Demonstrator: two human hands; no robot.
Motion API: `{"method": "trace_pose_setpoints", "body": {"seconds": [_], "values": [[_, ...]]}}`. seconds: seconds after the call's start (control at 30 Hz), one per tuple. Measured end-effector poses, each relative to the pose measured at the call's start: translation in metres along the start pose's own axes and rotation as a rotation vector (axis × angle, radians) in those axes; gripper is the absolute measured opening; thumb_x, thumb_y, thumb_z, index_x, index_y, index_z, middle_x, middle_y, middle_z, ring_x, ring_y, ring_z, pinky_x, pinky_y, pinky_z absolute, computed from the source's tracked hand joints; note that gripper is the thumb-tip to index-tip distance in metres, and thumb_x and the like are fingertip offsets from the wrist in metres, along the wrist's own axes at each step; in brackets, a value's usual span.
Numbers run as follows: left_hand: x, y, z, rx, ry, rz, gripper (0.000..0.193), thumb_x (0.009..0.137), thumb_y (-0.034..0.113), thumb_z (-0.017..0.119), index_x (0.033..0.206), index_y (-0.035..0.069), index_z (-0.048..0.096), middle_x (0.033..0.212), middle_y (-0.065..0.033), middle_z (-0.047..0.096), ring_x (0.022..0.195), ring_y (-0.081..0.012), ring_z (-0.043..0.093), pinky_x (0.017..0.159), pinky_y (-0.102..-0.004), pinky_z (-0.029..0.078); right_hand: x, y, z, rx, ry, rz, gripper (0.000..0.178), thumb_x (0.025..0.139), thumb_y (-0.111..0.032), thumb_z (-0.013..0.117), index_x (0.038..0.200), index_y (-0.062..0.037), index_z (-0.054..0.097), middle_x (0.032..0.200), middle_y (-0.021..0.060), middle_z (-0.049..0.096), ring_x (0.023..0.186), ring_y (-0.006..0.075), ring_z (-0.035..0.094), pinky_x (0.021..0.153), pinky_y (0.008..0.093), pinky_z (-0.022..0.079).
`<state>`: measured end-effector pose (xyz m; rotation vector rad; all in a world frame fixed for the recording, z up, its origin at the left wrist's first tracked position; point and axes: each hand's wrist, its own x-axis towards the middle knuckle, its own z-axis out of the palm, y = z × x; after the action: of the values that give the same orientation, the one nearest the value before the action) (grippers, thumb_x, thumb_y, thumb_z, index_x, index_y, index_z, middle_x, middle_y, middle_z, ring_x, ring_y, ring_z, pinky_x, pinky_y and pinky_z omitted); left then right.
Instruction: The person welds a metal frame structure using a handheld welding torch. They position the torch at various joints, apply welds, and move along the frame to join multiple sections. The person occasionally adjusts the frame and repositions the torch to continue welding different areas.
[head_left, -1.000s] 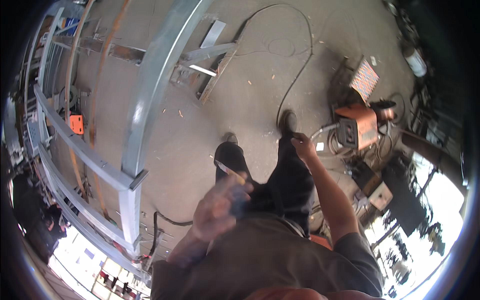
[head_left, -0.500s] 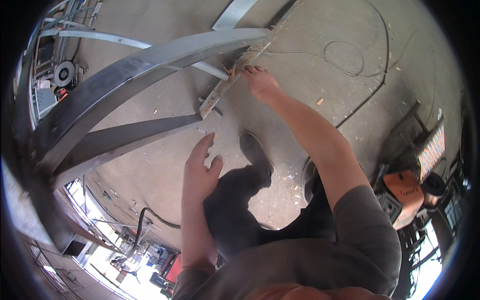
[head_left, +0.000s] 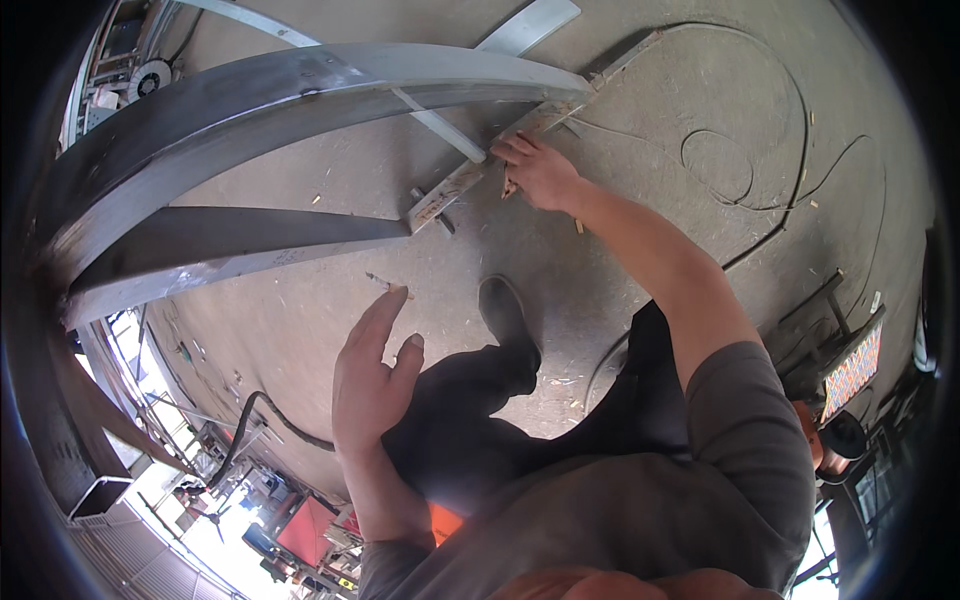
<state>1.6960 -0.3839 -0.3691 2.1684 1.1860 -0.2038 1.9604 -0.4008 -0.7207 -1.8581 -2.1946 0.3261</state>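
Note:
My left hand (head_left: 370, 390) is raised over the floor, thumb apart, with a thin cigarette (head_left: 385, 283) at its fingertips. My right hand (head_left: 543, 172) is bent at the edge of a narrow metal bar (head_left: 447, 195) on the floor. Its fingers are closed around small brown, splinter-like pieces (head_left: 509, 187) that stick out below them; their exact kind cannot be made out. A big curved grey steel beam (head_left: 270, 90) and a straight one (head_left: 260, 240) run from the left to this bar. A thinner metal strut (head_left: 440, 125) also meets the bar near my right hand.
A flat metal plate (head_left: 528, 27) lies beyond the bar. Dark cable (head_left: 800, 150) curls over the floor at the right. A stand with a patterned panel (head_left: 852, 370) is at the lower right. A black hose (head_left: 262, 400) bends at the lower left. My shoe (head_left: 503, 308) is on the floor.
Brown pieces that stood on the bar beside my right hand are now in its fingers. My left hand has shifted left with the cigarette. The whole view has turned slightly.

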Motion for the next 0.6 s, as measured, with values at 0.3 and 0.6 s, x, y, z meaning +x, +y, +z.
{"method": "trace_pose_setpoints", "body": {"seconds": [0.3, 0.6], "values": [[-0.013, 0.014, -0.001, -0.014, -0.003, -0.006, 0.052, 0.092, 0.012, 0.067, 0.143, 0.004, 0.059, 0.141, -0.0202, 0.063, 0.133, -0.0399, 0.058, 0.11, -0.045, 0.047, 0.008, -0.041, 0.051, 0.534, -0.152, 0.571, 0.047, 0.094, -0.04, 0.064, 0.125, -0.0045, 0.061, 0.12, 0.0217, 0.061, 0.11, 0.0382, 0.068, 0.093, 0.0506, 0.058], [-0.018, 0.017, 0.001, 0.005, -0.032, 0.013, 0.054, 0.089, 0.01, 0.068, 0.143, 0.004, 0.059, 0.139, -0.0196, 0.064, 0.132, -0.039, 0.06, 0.11, -0.0444, 0.047, 0.016, -0.036, 0.074, 0.859, -0.202, 0.872, 0.072, 0.1, -0.062, 0.05, 0.133, 0.0013, 0.056, 0.121, 0.0294, 0.069, 0.115, 0.0468, 0.066, 0.096, 0.0522, 0.053]]}}
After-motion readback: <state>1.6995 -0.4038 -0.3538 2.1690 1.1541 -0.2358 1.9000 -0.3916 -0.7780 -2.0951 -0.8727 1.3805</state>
